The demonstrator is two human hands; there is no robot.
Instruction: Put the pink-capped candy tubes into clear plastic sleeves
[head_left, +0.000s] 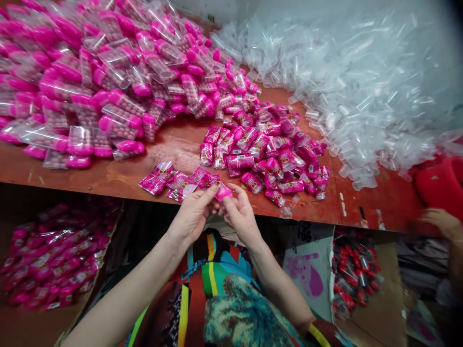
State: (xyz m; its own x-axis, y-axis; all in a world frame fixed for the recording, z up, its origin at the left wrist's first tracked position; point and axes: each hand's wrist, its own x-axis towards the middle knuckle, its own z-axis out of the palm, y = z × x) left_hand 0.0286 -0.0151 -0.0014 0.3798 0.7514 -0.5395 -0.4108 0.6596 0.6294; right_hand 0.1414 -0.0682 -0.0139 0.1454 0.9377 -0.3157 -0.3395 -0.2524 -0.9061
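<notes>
Both my hands meet at the near edge of the table [173,153]. My left hand [195,209] pinches a pink printed wrapper [223,191] between thumb and fingers. From the other side my right hand [238,209] grips the same wrapper; its far part is hidden by the fingers. Flat pink printed packets [158,177] lie just beyond my left hand. Past my right hand is a heap of small pink wrapped packs [269,144].
Clear bottles with pink caps and pink balls [119,103] are piled back left. Empty clear tubes [347,96] heap at the right, beside a red bucket [441,188]. Below stand a box of pink packs [58,260] and a box of red-capped items [356,270]. Another person's hand [443,222] is far right.
</notes>
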